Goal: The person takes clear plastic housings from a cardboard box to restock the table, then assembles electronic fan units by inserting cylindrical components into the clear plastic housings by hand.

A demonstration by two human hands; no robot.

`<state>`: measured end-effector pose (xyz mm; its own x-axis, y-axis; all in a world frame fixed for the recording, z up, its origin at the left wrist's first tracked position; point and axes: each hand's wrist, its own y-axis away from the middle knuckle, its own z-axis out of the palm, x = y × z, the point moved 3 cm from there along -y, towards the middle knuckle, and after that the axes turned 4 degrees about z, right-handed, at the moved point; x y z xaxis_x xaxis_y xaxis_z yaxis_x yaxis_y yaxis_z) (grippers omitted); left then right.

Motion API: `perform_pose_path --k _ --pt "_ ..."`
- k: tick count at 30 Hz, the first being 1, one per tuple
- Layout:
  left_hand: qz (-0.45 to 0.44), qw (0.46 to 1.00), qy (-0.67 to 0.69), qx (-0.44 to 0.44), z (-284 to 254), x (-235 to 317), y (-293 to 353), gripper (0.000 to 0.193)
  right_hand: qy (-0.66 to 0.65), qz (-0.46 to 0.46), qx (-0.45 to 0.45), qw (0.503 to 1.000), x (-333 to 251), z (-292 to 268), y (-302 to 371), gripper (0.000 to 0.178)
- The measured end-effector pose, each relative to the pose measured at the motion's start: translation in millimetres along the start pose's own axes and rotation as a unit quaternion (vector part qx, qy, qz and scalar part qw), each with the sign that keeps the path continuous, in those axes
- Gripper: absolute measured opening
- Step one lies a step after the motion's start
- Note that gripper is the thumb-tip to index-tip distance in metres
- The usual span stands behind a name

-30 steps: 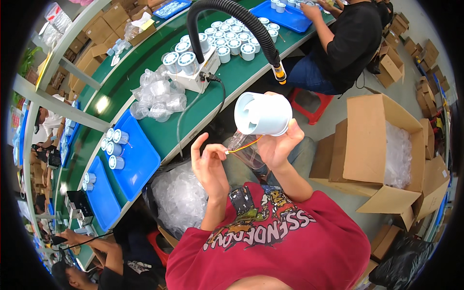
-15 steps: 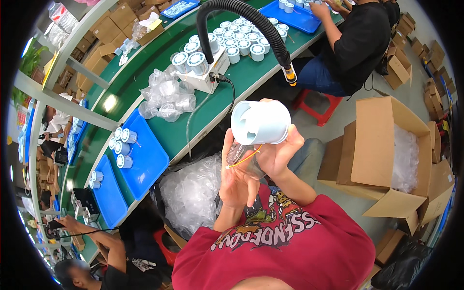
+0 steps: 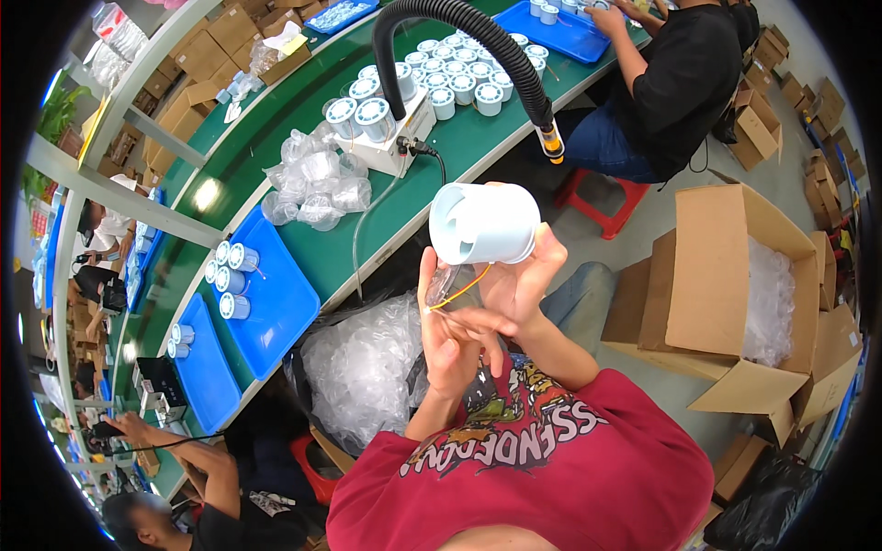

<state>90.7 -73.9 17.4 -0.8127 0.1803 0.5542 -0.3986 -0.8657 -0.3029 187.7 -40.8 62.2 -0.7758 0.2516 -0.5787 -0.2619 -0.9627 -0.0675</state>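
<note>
A pale-blue plastic cylindrical housing is tilted so that its hollow, ribbed end faces left. My right hand grips it from below and from its right side. A thin yellow wire hangs from its lower rim. Just beneath, my left hand has its index finger raised and its other fingers bent toward my right hand. A clear plastic piece, perhaps a thin cover, rests against the left fingers; its outline is partly hidden by them and by the wire.
Clear plastic covers lie on the green bench, beside a white box with a black flexible hose. Many similar housings stand behind. Blue trays are at left, a bag of clear plastic below, an open carton at right.
The housing has moved slightly up and left with my right hand. My left fingers have bent across toward the right hand, and less of the clear plastic piece shows.
</note>
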Motion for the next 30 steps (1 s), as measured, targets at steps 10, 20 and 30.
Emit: perform_pose_path --k 10,20,30 --pt "0.081 0.983 0.162 -0.014 14.1 12.5 -5.4 0.083 0.008 -0.061 0.03 0.998 22.7 -16.0 -6.6 0.06" --pt "0.031 0.994 -0.099 -0.017 4.4 7.7 12.6 0.089 -0.091 0.072 -0.06 0.991 24.7 -18.8 -3.7 0.066" --pt "0.012 0.945 -0.327 0.0 -38.8 50.2 6.8 0.079 0.264 -0.005 -0.134 0.955 24.1 -18.0 -10.5 0.057"
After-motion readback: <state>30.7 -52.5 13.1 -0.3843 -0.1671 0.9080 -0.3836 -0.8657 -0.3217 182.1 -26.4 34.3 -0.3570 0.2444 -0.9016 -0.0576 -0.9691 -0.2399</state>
